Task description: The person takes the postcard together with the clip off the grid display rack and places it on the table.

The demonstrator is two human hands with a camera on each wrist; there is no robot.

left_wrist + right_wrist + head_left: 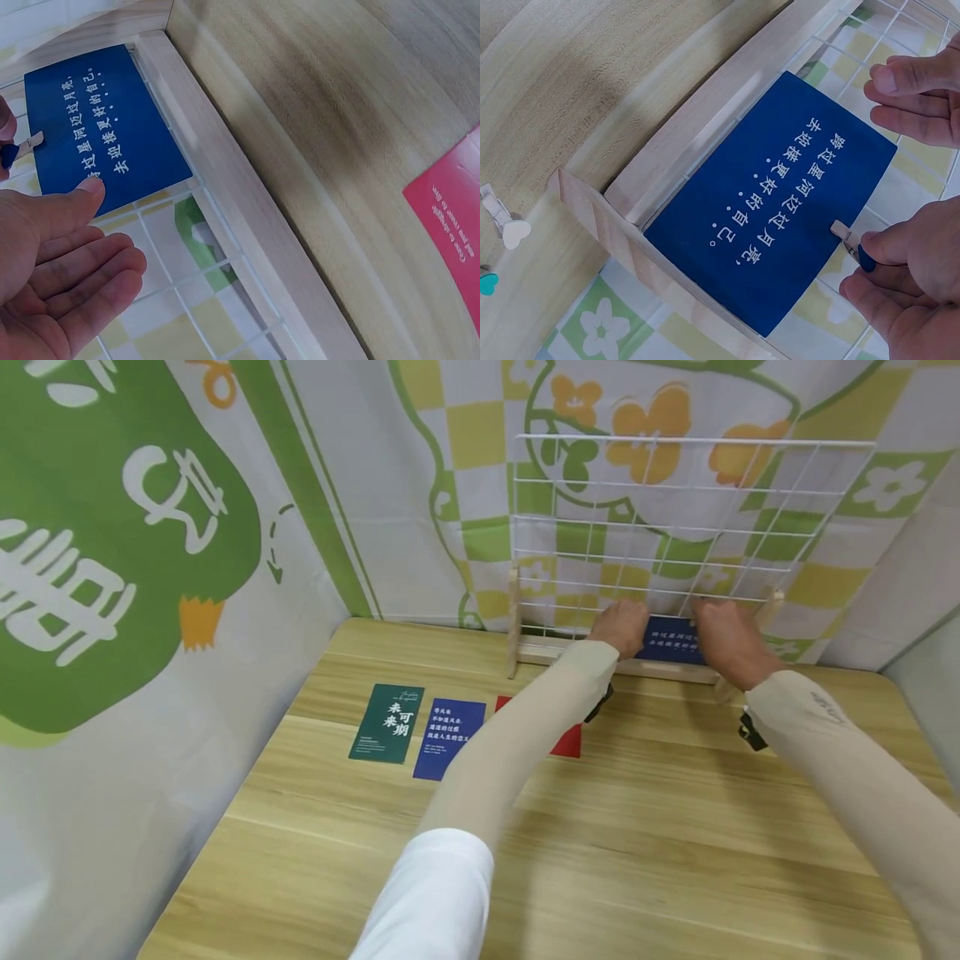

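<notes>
A dark blue card [772, 202] with white writing stands against the white wire grid [697, 441], low down over its wooden base [232, 202]. My right hand [915, 277] pinches a small wooden clothespin [847, 236] with a blue end between thumb and fingers. The clothespin's tip overlaps the upper edge of the card. On the other side of the card is my left hand [71, 270], its fingers loosely bent and its thumb overlapping the card's edge in the left wrist view. In the head view, both hands [621, 627] flank the card.
On the table lie a green card [386, 724], a blue card [450, 735] and a red card [567, 742], the last partly behind my left forearm. Two clothespins, one with a white heart [514, 232] and one teal [487, 283], lie near the wooden side foot [615, 232]. Patterned cloth hangs behind.
</notes>
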